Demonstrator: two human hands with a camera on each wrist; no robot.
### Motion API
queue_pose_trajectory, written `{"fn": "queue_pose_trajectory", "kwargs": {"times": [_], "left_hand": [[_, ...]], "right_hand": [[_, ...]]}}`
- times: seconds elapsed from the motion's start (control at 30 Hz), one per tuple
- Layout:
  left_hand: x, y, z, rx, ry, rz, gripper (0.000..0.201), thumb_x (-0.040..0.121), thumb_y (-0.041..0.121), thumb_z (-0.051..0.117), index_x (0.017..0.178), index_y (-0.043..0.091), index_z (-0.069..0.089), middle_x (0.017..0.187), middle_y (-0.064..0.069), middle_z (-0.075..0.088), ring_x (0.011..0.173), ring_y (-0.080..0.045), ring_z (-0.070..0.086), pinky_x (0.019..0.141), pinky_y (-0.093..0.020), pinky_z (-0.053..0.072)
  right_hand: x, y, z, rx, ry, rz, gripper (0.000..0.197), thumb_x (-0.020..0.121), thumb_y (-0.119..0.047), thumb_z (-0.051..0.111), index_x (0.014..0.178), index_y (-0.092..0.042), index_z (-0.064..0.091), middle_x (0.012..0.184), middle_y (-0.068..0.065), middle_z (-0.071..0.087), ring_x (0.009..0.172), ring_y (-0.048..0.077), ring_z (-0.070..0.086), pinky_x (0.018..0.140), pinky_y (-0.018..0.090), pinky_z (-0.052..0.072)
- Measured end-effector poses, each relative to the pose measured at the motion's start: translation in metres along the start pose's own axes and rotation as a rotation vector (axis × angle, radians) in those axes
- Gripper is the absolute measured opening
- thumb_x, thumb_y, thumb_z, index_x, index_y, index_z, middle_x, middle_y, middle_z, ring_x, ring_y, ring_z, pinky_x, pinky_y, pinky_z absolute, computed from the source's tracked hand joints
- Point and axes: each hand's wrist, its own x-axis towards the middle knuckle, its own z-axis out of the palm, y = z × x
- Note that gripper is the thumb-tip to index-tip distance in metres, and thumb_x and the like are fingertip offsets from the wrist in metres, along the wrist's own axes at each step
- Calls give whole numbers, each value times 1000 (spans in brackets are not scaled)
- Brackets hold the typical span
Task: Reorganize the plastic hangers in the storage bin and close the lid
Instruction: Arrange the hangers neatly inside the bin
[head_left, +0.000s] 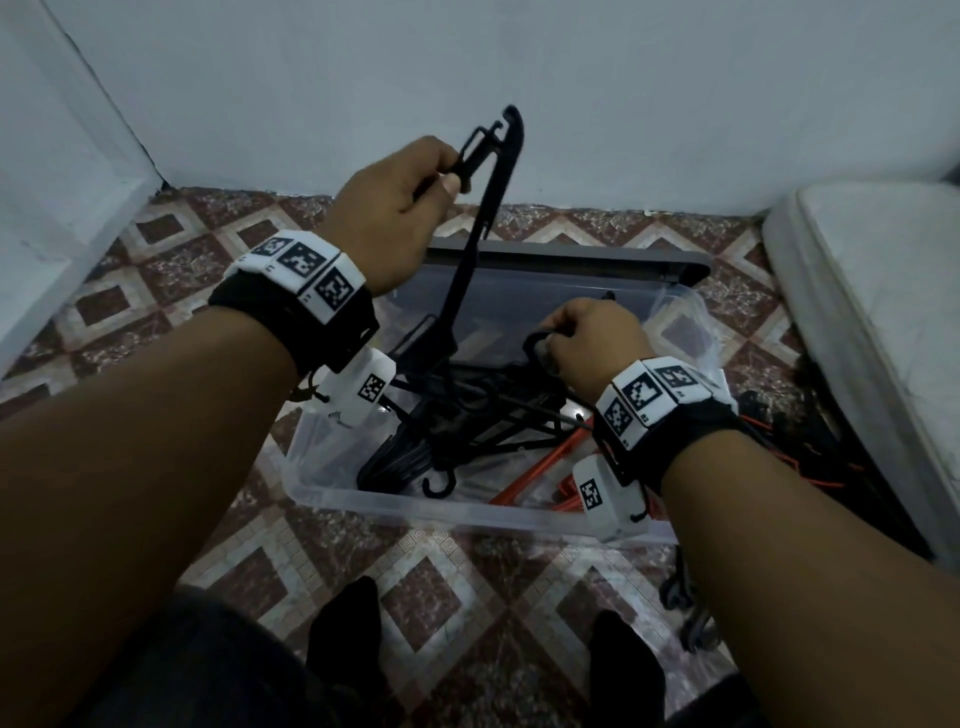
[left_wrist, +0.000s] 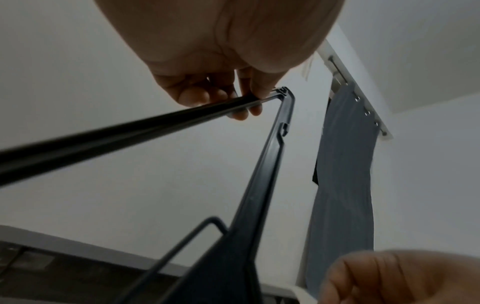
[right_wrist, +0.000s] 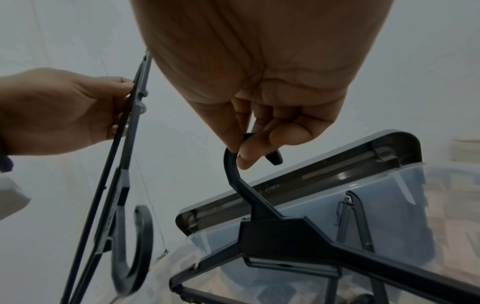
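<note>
A clear plastic storage bin (head_left: 363, 501) stands on the tiled floor, holding a tangle of black hangers (head_left: 467, 410) and some orange hangers (head_left: 524, 483). Its grey lid (head_left: 597, 262) leans at the bin's far side. My left hand (head_left: 395, 208) is raised above the bin and grips one end of a black hanger (head_left: 483, 218), which hangs nearly upright; the left wrist view shows the same hanger (left_wrist: 262, 168) and the fingers (left_wrist: 197, 96) curled round its bar. My right hand (head_left: 587, 338) pinches the hook of a second black hanger (right_wrist: 275, 232) just over the bin.
A white wall rises behind the bin. A white mattress-like slab (head_left: 872, 322) lies to the right, with dark clutter and orange cord (head_left: 800, 447) beside it. A dark hanger (head_left: 685, 603) lies on the floor at right. My socked feet (head_left: 343, 639) are near the bin's front.
</note>
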Motion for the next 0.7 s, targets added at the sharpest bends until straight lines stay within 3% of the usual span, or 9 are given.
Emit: {"fn": "queue_pose_trajectory", "kwargs": {"times": [0.07, 0.2, 0.3, 0.33, 0.4, 0.47, 0.53, 0.6, 0.7], "left_hand": [[3, 0, -6, -53, 74, -31, 19, 100, 33, 42, 103, 25, 59, 83, 1, 64, 68, -10, 55, 61, -18, 40], [11, 5, -21, -156, 232, -58, 19, 99, 36, 41, 98, 32, 59, 81, 3, 63, 64, -10, 51, 59, -21, 40], [18, 12, -30, -221, 315, -21, 19, 99, 34, 40, 98, 28, 57, 79, 2, 62, 70, -16, 54, 66, -27, 43], [20, 14, -32, -245, 338, -18, 18, 99, 34, 39, 98, 28, 57, 78, 3, 61, 69, -14, 53, 66, -28, 42], [22, 13, -31, -285, 364, -47, 18, 99, 34, 39, 97, 29, 56, 78, 5, 61, 68, -8, 51, 65, -29, 42], [22, 6, -28, -318, 385, -120, 18, 98, 34, 39, 96, 30, 56, 81, 5, 64, 69, -8, 53, 67, -32, 45], [22, -4, -24, -352, 423, -223, 18, 97, 33, 40, 93, 31, 57, 81, 6, 66, 69, -8, 56, 66, -32, 49], [23, -16, -19, -408, 445, -335, 18, 96, 32, 42, 89, 31, 58, 78, 6, 67, 64, -9, 57, 58, -29, 50], [22, -30, -6, -508, 413, -484, 19, 97, 27, 42, 87, 24, 58, 78, -3, 66, 57, -13, 54, 53, -27, 47]], "right_hand": [[1, 5, -5, 8, 46, -16, 12, 90, -17, 60, 95, -27, 64, 103, -3, 68, 90, 17, 63, 77, 25, 47], [1, 11, -17, 79, -21, -77, 23, 91, -18, 59, 97, -40, 61, 86, -7, 68, 74, 16, 65, 66, 26, 53], [-5, 10, -25, 84, -92, -165, 13, 95, -29, 58, 91, -38, 66, 79, -23, 62, 68, -5, 57, 60, 17, 41], [-8, 8, -28, 88, -97, -174, 17, 96, -40, 54, 87, -36, 67, 78, -23, 62, 67, -7, 55, 61, 17, 39], [-9, 5, -31, 127, -87, -137, 46, 95, -61, 40, 85, -30, 71, 82, -17, 66, 68, -2, 57, 62, 18, 39], [-10, 4, -37, 207, -62, -87, 61, 93, -70, 29, 88, -31, 76, 91, -14, 69, 70, 3, 59, 67, 21, 41], [-12, 4, -43, 266, -32, -111, 55, 92, -70, 35, 90, -34, 76, 93, -13, 71, 69, 2, 60, 70, 26, 47], [-13, 6, -47, 215, 1, -180, 40, 94, -59, 46, 95, -31, 75, 89, 1, 73, 67, 8, 61, 72, 29, 49], [-11, 10, -48, 154, 62, -231, 31, 96, -48, 52, 99, -29, 76, 80, -3, 72, 61, -4, 58, 60, 11, 42]]}}
